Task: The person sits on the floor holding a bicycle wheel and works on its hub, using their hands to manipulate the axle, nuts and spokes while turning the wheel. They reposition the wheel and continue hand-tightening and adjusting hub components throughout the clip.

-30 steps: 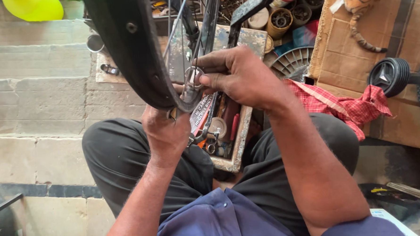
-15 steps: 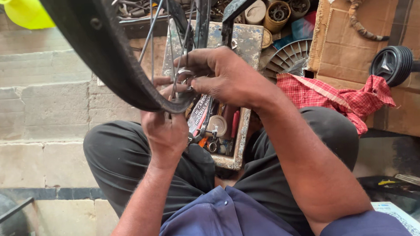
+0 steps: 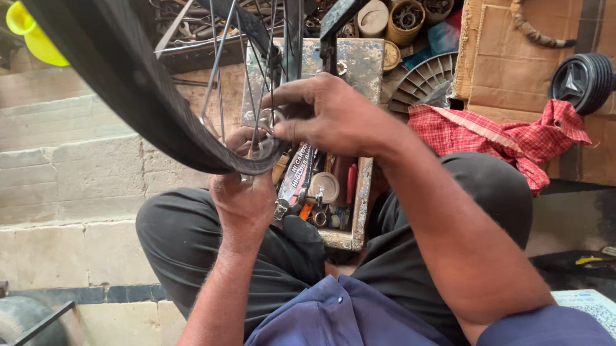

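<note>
over the person's lap a bicycle wheel is held up, with its black tyre and thin silver spokes close to the face of the camera. the left hand grips the bottom of the rim from below, its fingers curled tight around the tyre and rim so the wheel does not swing. the right hand comes in from the right side and its fingers pinch something small where a spoke meets the rim, right next to the left hand; what they pinch is too small to tell. the two hands are almost touching. to do this well, i think the left hand should keep the wheel very still while the right hand turns slowly, a little bit at a time, and feels if the spoke gets tight. if the wheel wobbles, the pinch may slip off. below the hands, on the floor between the knees, sits an old metal tool box full of small tools. a red checked cloth lies over the right knee, near a brown cardboard box. stone steps are on the left side.
</note>
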Motion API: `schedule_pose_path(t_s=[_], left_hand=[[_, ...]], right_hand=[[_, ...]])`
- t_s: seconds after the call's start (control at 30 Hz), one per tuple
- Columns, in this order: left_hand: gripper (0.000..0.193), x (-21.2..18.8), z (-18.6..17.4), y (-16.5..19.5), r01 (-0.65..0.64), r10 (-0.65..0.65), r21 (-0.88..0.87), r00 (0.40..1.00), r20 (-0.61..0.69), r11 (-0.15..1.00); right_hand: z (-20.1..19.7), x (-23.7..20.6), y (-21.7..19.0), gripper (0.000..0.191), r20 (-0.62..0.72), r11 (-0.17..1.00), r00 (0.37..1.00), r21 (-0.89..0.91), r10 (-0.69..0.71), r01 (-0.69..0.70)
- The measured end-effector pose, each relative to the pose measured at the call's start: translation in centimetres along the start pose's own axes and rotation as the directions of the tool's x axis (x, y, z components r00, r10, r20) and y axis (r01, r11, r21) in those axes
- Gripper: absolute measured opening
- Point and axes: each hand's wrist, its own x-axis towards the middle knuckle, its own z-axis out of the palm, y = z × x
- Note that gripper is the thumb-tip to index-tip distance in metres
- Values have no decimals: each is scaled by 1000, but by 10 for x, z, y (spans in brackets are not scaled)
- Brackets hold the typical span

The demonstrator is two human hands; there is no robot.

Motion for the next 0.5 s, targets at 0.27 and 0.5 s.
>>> schedule_pose_path(t_s=[0.27, 0.5], left_hand=[[24, -1, -3, 4, -381, 372, 336, 923, 94, 861], [36, -1, 1, -4, -206, 203, 125, 978, 39, 971]], right_hand=[[-9, -6, -11, 35, -216, 991, 969, 80, 123, -108], [11, 6, 6, 33, -157, 958, 983, 284, 97, -49]])
